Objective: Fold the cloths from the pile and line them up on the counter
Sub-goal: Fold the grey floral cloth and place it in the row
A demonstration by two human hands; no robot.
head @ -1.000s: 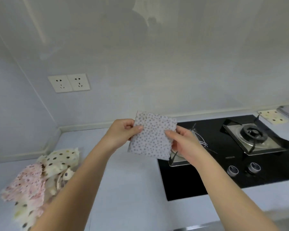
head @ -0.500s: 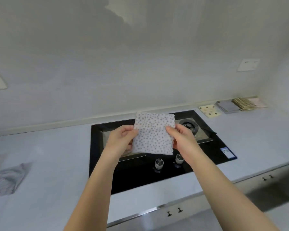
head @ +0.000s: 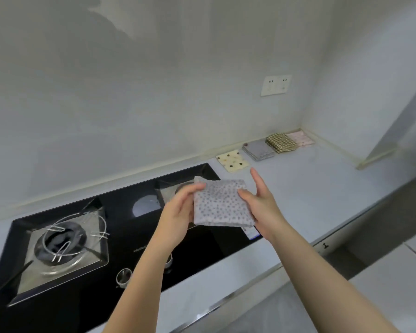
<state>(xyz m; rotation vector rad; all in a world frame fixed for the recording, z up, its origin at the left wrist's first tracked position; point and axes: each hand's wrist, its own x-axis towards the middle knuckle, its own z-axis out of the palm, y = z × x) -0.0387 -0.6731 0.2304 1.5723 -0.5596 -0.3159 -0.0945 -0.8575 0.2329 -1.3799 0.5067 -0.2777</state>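
Hovering above the hob (head: 115, 200), the left hand (head: 178, 212) pinches the folded dotted cloth (head: 222, 204); the right hand (head: 259, 207) thumb-clamps its other edge, hidden fingers probably supporting. Keep the folds flat and land it right of the hob, beside the cream cloth (head: 232, 161).

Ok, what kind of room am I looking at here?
Most likely a home kitchen: a black gas stove is set into a pale counter, with a wall socket above.
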